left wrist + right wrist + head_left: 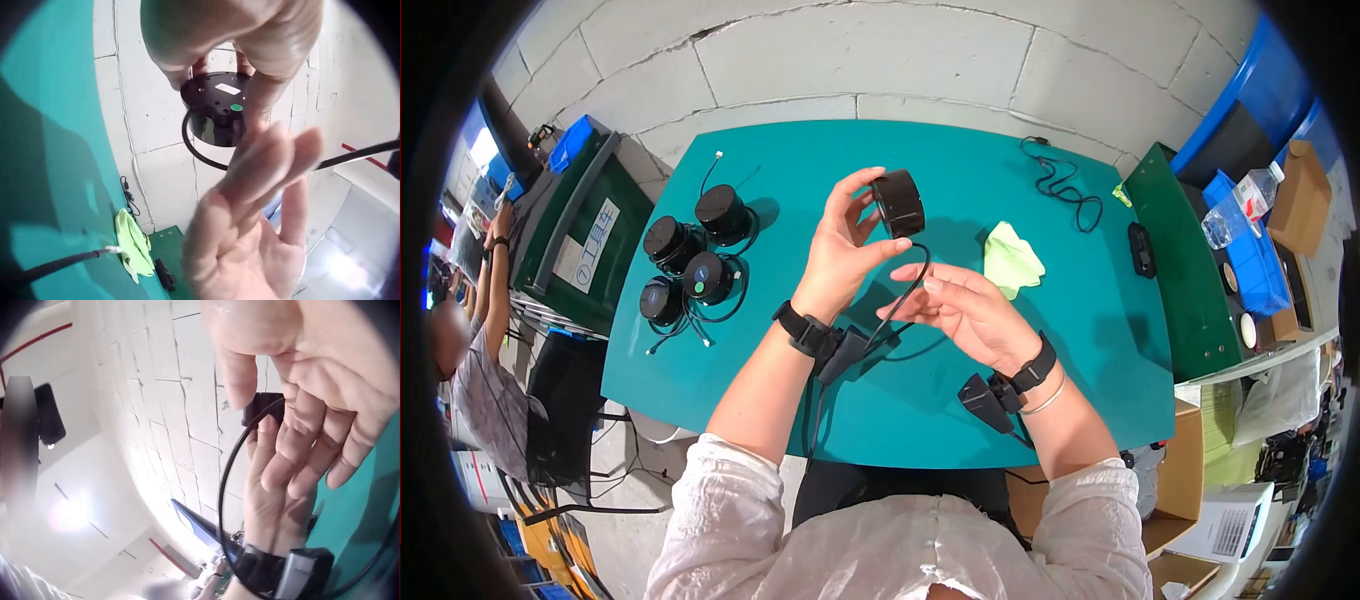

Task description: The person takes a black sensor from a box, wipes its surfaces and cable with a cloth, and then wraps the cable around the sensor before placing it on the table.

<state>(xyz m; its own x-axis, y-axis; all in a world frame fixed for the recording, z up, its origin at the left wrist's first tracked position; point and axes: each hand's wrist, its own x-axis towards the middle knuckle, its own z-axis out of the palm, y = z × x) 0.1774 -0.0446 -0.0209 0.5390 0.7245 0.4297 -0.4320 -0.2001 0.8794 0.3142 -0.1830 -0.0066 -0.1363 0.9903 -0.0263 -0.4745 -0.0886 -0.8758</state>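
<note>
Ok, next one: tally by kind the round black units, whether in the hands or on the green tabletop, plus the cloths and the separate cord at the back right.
Round black unit in the left hand: 1
Round black units on the tabletop: 4
Light-green cloth: 1
Separate black cord: 1
Total: 7

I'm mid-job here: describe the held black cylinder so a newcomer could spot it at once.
Start at the green table; above its middle is the person's left hand. That hand grips a short, wide black cylinder with a black cable curving from it. Four similar cylinders rest on the table's left side; only this one is held up in a hand.
</note>
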